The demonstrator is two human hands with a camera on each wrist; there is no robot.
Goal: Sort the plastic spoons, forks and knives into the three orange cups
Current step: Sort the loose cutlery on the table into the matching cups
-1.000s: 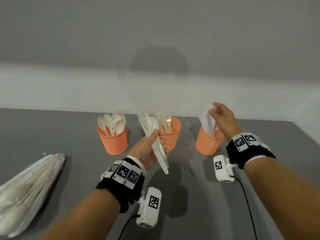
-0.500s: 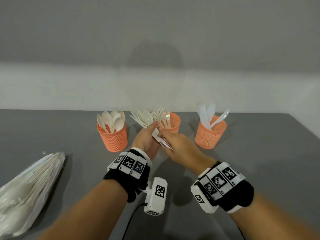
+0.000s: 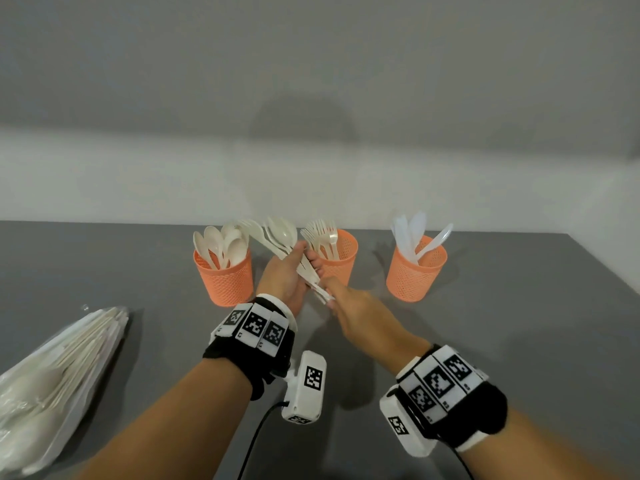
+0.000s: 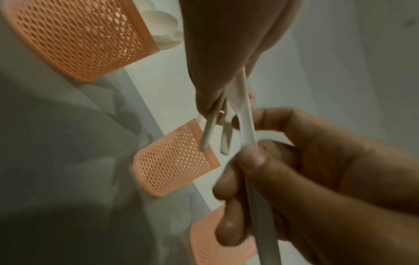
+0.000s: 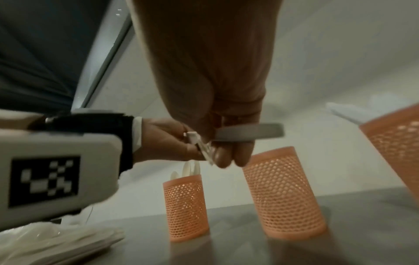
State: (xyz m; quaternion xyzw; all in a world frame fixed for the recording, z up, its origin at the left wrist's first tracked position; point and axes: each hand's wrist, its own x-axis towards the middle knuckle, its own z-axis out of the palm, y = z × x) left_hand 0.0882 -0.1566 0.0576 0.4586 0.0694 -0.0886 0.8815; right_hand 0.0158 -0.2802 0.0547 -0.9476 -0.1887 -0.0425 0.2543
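Observation:
Three orange mesh cups stand in a row: the left cup [image 3: 223,282] has spoons, the middle cup [image 3: 337,261] forks, the right cup [image 3: 415,275] knives. My left hand [image 3: 304,261] grips a bundle of white cutlery [image 3: 280,237] in front of the middle cup, heads pointing up and away. My right hand [image 3: 329,296] pinches the lower end of one handle in that bundle. In the left wrist view the right hand's fingers [image 4: 251,161] close round a flat white handle [image 4: 248,129]. Which kind of utensil it is stays hidden.
A clear plastic bag of more white cutlery [image 3: 52,375] lies at the left on the grey table [image 3: 519,323]. A pale wall runs behind the cups. Open tabletop lies in front of the cups and to the right.
My right hand left the knife cup, swung left and took hold of a handle in the bundle. My left hand moved the bundle a little farther toward the cups.

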